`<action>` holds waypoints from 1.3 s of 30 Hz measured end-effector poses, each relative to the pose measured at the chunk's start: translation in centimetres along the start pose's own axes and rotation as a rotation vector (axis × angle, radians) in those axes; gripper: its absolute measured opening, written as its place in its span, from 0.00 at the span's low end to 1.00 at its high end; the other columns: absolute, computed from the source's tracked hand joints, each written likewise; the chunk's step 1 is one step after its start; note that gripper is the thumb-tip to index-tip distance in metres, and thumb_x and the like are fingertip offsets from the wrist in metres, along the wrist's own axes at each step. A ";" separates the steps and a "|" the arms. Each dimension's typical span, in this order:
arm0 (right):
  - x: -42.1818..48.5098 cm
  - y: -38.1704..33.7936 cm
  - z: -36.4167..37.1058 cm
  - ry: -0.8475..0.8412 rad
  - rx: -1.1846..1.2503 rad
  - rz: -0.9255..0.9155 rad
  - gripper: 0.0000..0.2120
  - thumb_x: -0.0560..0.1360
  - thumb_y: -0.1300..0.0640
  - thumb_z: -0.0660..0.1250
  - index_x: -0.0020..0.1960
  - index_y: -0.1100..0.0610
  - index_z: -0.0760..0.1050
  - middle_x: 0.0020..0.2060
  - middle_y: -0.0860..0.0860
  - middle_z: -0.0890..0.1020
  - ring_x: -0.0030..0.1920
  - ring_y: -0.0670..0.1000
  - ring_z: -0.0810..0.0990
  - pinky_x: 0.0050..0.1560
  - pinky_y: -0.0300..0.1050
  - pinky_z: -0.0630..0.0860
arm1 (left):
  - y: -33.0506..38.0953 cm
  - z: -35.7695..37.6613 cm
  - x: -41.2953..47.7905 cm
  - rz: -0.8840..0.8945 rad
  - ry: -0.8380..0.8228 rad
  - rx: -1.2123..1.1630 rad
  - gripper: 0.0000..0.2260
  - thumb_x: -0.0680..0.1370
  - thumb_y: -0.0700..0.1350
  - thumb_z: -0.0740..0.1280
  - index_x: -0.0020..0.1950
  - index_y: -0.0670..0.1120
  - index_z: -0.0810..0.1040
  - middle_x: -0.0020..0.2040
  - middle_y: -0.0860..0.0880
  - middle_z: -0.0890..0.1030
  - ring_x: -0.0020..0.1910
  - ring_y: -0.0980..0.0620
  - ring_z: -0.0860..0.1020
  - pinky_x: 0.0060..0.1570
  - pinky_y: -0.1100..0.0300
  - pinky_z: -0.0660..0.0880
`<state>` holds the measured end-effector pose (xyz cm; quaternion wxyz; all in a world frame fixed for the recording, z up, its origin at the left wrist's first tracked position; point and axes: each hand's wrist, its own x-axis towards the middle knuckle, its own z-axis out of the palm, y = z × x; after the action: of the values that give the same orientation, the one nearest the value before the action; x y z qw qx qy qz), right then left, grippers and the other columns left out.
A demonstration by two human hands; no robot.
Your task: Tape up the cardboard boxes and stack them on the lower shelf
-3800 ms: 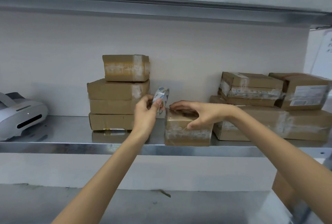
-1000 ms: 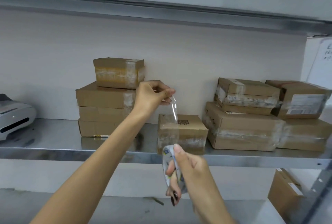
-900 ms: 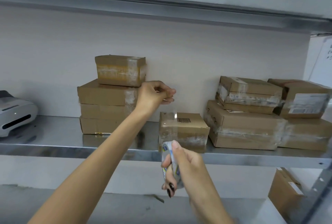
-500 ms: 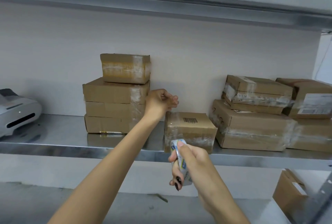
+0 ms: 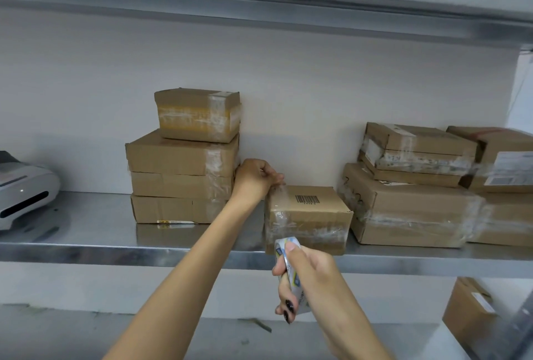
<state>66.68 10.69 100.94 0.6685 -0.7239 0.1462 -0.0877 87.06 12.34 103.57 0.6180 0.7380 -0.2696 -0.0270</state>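
Observation:
A small cardboard box [image 5: 308,215] with a barcode on top sits at the front of the metal shelf [image 5: 115,250]. My left hand [image 5: 255,176] pinches the free end of clear tape at the box's back left top corner. A strip of tape runs from there over the box's left side down to the tape roll [image 5: 288,270]. My right hand [image 5: 305,281] grips that roll just below the shelf's front edge.
A stack of taped boxes [image 5: 184,169] stands left of the small box, and more boxes [image 5: 409,201] are piled to its right. A white device [image 5: 23,192] sits at the shelf's far left. One box [image 5: 467,322] stands lower right, below the shelf.
My left hand has come down with the tape end from above the box to its back left corner. The roll in my right hand stayed below the shelf edge.

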 end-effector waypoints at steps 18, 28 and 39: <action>0.4 1.4 -1.6 -0.037 -0.043 -0.007 0.19 0.82 0.51 0.54 0.43 0.62 0.76 0.19 0.54 0.72 0.20 0.52 0.71 0.44 0.60 0.79 | 0.8 1.0 -0.2 0.018 0.016 0.461 0.11 0.77 0.34 0.60 0.54 0.45 0.76 0.53 0.45 0.79 0.50 0.47 0.78 0.52 0.52 0.77; 0.7 2.4 -1.8 -0.083 0.002 -0.006 0.19 0.82 0.51 0.55 0.48 0.63 0.77 0.20 0.55 0.72 0.22 0.53 0.72 0.44 0.57 0.79 | 3.0 0.1 -1.6 0.390 -0.154 0.777 0.07 0.78 0.46 0.68 0.46 0.42 0.81 0.45 0.46 0.82 0.47 0.47 0.79 0.49 0.52 0.76; 0.9 3.3 -1.3 -0.073 0.007 -0.021 0.20 0.83 0.50 0.54 0.46 0.62 0.78 0.21 0.57 0.74 0.24 0.56 0.75 0.42 0.52 0.79 | 2.9 -1.5 -4.1 0.166 -0.634 0.793 0.23 0.84 0.56 0.50 0.75 0.45 0.63 0.76 0.47 0.63 0.75 0.48 0.60 0.68 0.62 0.55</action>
<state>66.79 8.92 97.75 0.6750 -0.7257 0.1136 -0.0687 83.08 15.17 105.44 0.1785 0.8473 -0.4910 -0.0957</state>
